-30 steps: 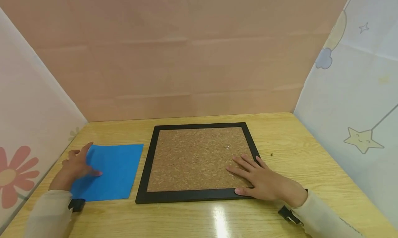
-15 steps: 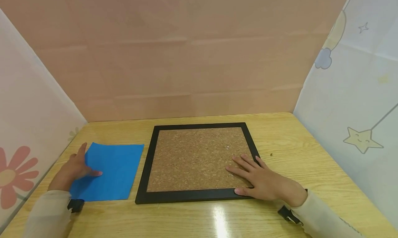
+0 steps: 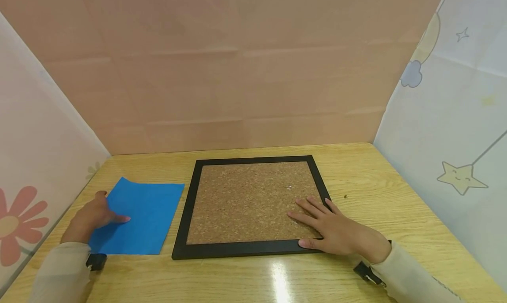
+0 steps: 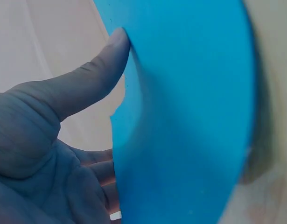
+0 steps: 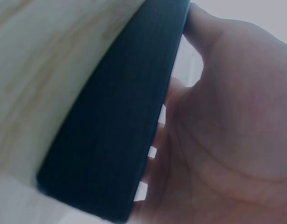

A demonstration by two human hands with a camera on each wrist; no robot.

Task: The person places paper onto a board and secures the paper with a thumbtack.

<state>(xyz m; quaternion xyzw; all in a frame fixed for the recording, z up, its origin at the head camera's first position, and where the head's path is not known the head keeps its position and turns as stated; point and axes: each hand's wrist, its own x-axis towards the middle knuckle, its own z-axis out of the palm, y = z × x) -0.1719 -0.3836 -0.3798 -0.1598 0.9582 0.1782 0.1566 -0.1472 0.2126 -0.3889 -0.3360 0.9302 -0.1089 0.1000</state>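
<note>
On the left of the table lies a square blue sheet (image 3: pixel 138 215); whether it is paper or thin cloth I cannot tell. My left hand (image 3: pixel 95 214) holds its left edge, thumb on top and the other fingers partly hidden beneath. In the left wrist view the blue sheet (image 4: pixel 194 107) bends between thumb and fingers. A cork board (image 3: pixel 245 206) with a black frame lies flat in the middle. My right hand (image 3: pixel 336 232) rests spread on its near right corner, thumb on the frame, fingertips on the cork. The black frame (image 5: pixel 110 112) fills the right wrist view's middle.
The wooden table (image 3: pixel 229 279) runs up to a plain brownish backdrop (image 3: pixel 237 83). Printed pale panels stand at left and right. A small dark spot (image 3: pixel 345 196) shows on the table right of the board, and small white marks (image 3: pixel 289 187) on the cork.
My left fingers have gone under the blue sheet's left edge. Its far left corner has risen and shifted slightly right. The right hand and cork board have not moved.
</note>
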